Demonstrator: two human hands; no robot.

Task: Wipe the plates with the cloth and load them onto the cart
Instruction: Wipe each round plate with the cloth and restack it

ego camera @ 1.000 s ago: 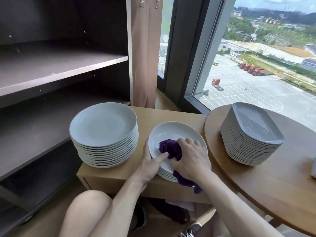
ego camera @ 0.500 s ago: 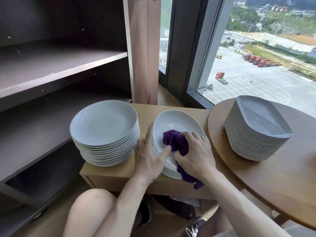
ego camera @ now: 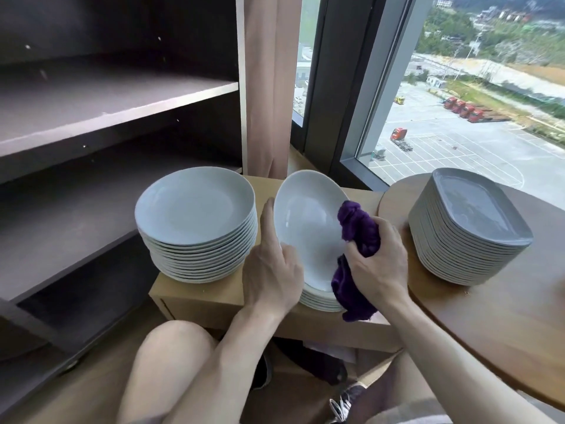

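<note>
A white round plate (ego camera: 305, 221) is tilted up on its near edge above a low stack of white plates (ego camera: 318, 301). My left hand (ego camera: 272, 270) grips the tilted plate's left rim, thumb on its face. My right hand (ego camera: 379, 264) holds a bunched purple cloth (ego camera: 357, 231) against the plate's right side, and the cloth's tail hangs down over the stack. A tall stack of white round plates (ego camera: 195, 221) stands to the left on the same light wooden stand (ego camera: 198, 298).
A stack of grey rounded-square plates (ego camera: 467, 228) sits on the round wooden table (ego camera: 504, 325) at right. Dark shelving (ego camera: 101, 99) with bare boards fills the left. A window and a curtain stand behind. My bare knee (ego camera: 171, 356) is below the stand.
The top plate has been lifted from flat on the low stack to steeply tilted. The cloth has moved from the plate's middle to its right side.
</note>
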